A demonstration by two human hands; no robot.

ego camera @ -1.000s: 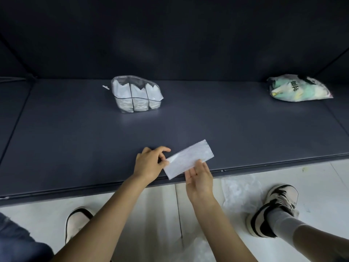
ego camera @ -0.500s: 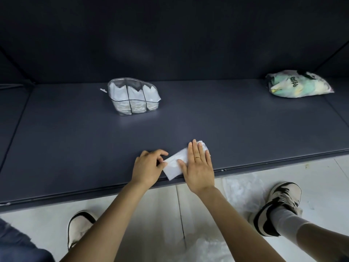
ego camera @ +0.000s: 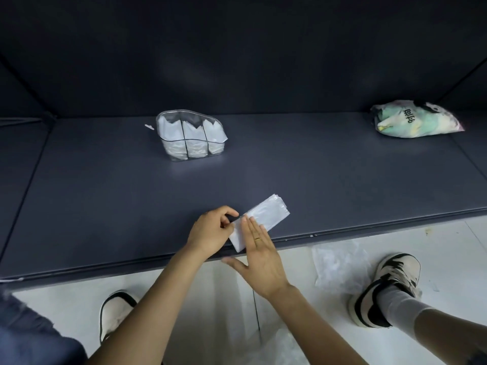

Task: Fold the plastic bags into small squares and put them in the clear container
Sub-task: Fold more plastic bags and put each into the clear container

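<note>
A white plastic bag [ego camera: 266, 212], folded into a long strip, lies slanted near the front edge of the dark platform [ego camera: 105, 206]. My left hand [ego camera: 210, 230] pinches the strip's near-left end between thumb and fingers. My right hand [ego camera: 259, 255] lies flat with straight fingers over the strip's near part, thumb spread out to the left. The clear container [ego camera: 191, 137] stands farther back on the left, its compartments holding several folded white bags.
A full, tied bag with green and white contents [ego camera: 416, 119] lies at the back right of the platform. A small white scrap [ego camera: 149, 126] sits left of the container. Loose clear plastic bags [ego camera: 340, 264] lie on the white floor between my shoes.
My right hand has slid back toward me along the strip, uncovering its far end. The left hand keeps its pinch on the near-left end.
</note>
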